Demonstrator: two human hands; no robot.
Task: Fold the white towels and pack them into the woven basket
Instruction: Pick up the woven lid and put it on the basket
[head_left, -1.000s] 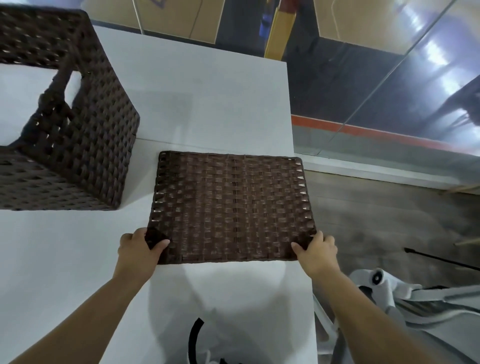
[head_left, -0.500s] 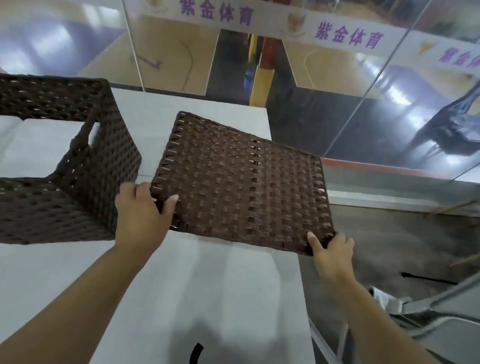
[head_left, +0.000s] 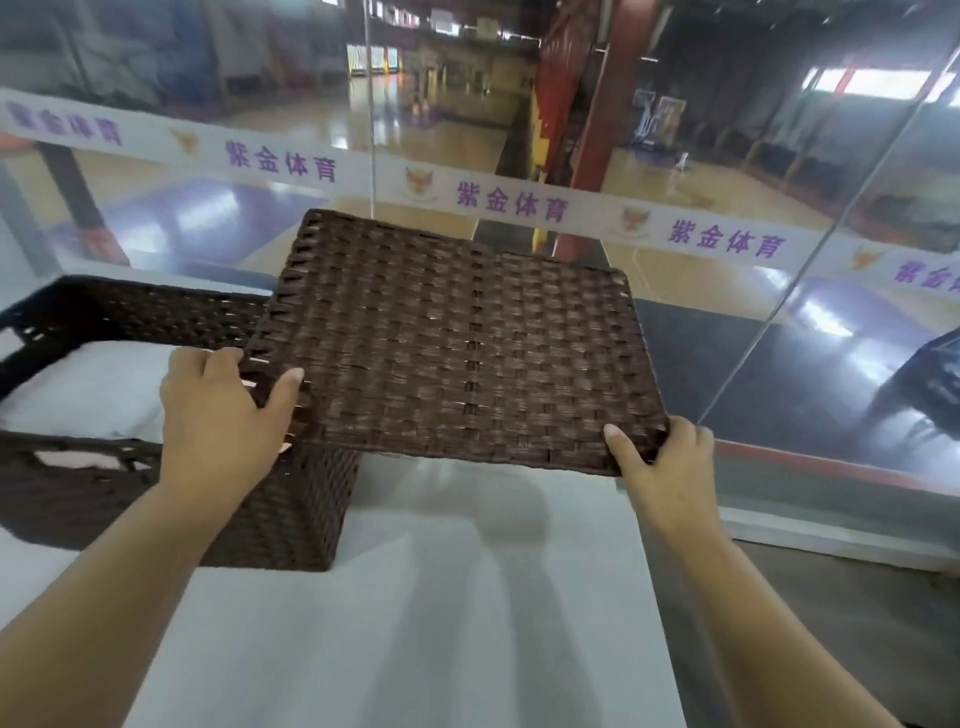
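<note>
A dark brown woven basket (head_left: 291, 514) stands on the white table at the left, with white towels (head_left: 93, 384) lying inside it. A flat woven lid (head_left: 457, 353) of the same weave hangs in the air, its left part over the basket's right side. My left hand (head_left: 223, 415) grips the lid's near left corner, thumb on top. My right hand (head_left: 660, 462) grips the near right corner, thumb on top too. The lid tilts slightly, its far edge higher.
The white table (head_left: 441, 623) stretches toward me, and its right edge drops off to the grey floor (head_left: 831, 623). A glass wall (head_left: 779, 338) with a white banner of purple lettering rises behind the table.
Both hands lifted the lid off the table and carried it up and left, so it now overlaps the basket. The view tilted upward.
</note>
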